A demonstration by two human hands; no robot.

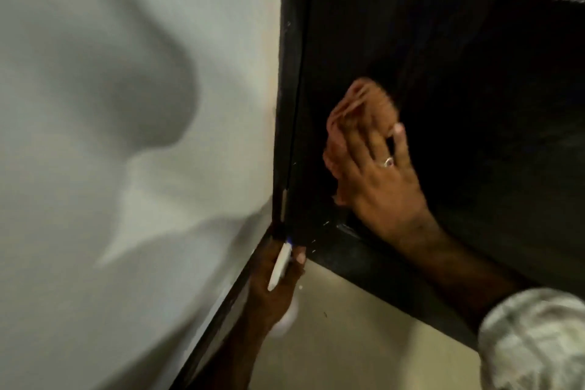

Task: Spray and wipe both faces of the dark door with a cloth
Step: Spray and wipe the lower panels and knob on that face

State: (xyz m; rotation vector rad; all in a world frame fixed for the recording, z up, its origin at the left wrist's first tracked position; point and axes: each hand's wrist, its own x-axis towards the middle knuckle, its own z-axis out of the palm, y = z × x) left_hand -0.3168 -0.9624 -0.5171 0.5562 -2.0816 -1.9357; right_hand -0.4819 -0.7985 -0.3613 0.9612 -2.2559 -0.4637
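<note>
While the right hand (376, 168) is pressing an orange cloth (349, 117) flat under straight fingers against the glossy dark door (474, 104), the left hand (275, 282), lower down, is gripping a white spray bottle (280, 266).

No readable text, label or number anywhere in view

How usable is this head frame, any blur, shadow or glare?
Head view: motion blur smears the right hand and the orange cloth on the dark door; a big soft shadow falls on the pale wall; a glint sits top right; the left hand with the spray bottle is dim.
</note>
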